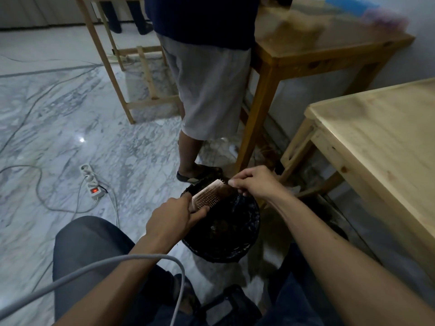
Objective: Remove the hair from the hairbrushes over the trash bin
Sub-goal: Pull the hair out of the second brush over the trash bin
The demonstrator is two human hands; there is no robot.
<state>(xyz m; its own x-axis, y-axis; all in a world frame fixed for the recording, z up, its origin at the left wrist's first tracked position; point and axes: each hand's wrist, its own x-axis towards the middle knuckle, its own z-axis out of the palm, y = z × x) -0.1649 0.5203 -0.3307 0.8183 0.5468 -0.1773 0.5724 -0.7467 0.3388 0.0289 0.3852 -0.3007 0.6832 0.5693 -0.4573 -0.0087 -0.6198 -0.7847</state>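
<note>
Left hand [175, 216] wrapped tight around handle of pink hairbrush [208, 193], bristles up, held over black-lined trash bin [247, 241]. Right hand [255, 183] fingertips pinched on hair clump [229, 189] at brush's far end. Best to pull along bristles, steady, keeping clump above bin opening. Power strip [90, 180] on floor, well apart.

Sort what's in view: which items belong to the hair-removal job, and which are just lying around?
In the job:
hairbrush, held over the bin
trash bin, black liner
left hand, gripping the brush
right hand, pinching at the bristles

Lying about:
power strip and cables on the floor
wooden tables
bystander's legs
</note>
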